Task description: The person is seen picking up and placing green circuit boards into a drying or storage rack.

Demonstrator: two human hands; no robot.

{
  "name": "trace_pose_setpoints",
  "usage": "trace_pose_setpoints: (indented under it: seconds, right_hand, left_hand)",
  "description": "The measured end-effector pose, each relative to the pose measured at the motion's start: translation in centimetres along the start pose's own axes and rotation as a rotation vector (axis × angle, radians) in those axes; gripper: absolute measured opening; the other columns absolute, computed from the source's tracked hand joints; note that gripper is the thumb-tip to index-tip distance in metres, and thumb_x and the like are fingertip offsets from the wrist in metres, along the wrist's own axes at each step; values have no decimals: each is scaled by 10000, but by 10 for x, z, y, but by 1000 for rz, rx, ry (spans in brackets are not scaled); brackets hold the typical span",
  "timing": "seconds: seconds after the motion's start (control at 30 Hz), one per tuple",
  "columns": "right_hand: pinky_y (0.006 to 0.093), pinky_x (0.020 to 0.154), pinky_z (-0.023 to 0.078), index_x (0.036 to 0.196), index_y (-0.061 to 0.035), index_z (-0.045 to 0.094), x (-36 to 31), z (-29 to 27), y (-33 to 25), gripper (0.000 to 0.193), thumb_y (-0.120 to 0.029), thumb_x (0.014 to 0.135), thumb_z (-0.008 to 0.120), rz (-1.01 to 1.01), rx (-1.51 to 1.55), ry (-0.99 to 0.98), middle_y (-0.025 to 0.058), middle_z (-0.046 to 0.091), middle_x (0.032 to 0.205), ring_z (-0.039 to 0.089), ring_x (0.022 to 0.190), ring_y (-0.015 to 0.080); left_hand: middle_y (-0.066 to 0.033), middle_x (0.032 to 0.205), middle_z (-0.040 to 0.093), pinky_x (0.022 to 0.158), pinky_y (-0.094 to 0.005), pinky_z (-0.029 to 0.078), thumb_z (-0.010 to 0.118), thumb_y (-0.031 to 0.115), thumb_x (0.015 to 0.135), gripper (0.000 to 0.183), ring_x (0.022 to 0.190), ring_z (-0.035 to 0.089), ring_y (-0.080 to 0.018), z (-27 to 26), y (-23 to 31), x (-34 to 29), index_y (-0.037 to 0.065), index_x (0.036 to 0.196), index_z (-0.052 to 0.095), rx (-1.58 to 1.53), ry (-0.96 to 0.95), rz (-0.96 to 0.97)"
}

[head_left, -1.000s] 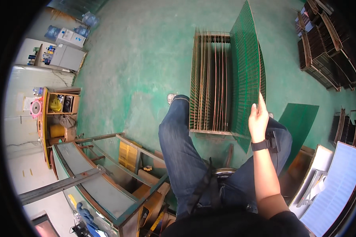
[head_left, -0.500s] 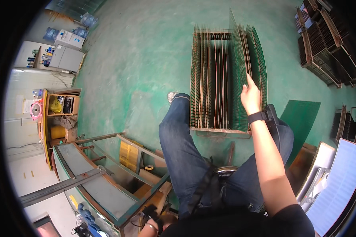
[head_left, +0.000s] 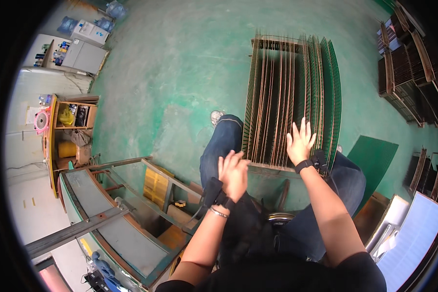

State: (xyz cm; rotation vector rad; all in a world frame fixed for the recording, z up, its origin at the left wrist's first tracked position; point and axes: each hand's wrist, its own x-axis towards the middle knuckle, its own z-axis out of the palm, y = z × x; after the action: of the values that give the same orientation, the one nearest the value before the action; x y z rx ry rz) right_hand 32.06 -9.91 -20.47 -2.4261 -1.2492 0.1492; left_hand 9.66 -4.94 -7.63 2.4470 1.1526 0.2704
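Note:
Between my knees stands a metal rack [head_left: 273, 166] packed with several thin upright sheets [head_left: 278, 104] with brown edges. Green mesh-like sheets [head_left: 332, 102] fill its right side. My right hand [head_left: 301, 144] is over the near end of the rack, fingers spread, with no sheet gripped in it. Beside the rack's near left corner is my left hand [head_left: 233, 176], its fingers stretched out and slightly bent, holding nothing. Whether its fingertips touch the rack, I cannot tell. Both wrists carry black straps.
A flat green panel [head_left: 373, 165] lies on the floor to the right. More loaded racks [head_left: 410, 73] stand at the far right. On the left is a metal-framed bench [head_left: 131, 243] with grey panels. Stacked pale sheets [head_left: 413, 243] are at the lower right.
My right hand has let go of a green mesh sheet and drawn back toward me, its fingers opening. That raised sheet now sits level with the others. My left hand has come up beside the rack.

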Motion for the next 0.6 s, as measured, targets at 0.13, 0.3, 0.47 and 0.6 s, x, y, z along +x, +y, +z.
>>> trace_pose_setpoints:
  seconds: [0.13, 0.3, 0.47, 0.6]
  right_hand:
    - [586, 1058, 83, 1109, -59, 597, -2, 13, 6, 369, -140, 749, 584, 23, -131, -21, 92, 203, 1491, 215, 1357, 309]
    - [599, 1045, 54, 978, -81, 647, 7, 7, 1, 228, -170, 777, 589, 121, -139, -77, 63, 221, 1489, 199, 1364, 301]
    - [432, 568, 449, 913, 50, 568, 27, -95, 8, 287, -223, 907, 481, -14, 288, 67, 272, 571, 727, 554, 644, 457]
    - [289, 665, 444, 957, 42, 582, 27, -257, 28, 303, -245, 919, 491, 205, 504, -115, 131, 629, 817, 601, 755, 164]
  left_hand:
    - [-64, 1126, 581, 1014, -497, 286, 568, 36, 755, 214, 1166, 470, -276, 20, -30, 1, 109, 944, 638, 100, 45, 8]
    - [-28, 1019, 625, 1004, -462, 296, 555, 31, 748, 180, 1083, 533, -218, 23, -25, 8, 115, 879, 647, 51, 36, 39]
    - [-12, 929, 645, 983, -455, 308, 560, 22, 750, 178, 1051, 551, -215, 27, -23, 8, 122, 873, 642, -16, 97, 82]
    - [-38, 904, 652, 977, -416, 324, 537, 82, 812, 158, 915, 595, -221, 19, -28, 1, 125, 902, 660, -198, 78, 6]
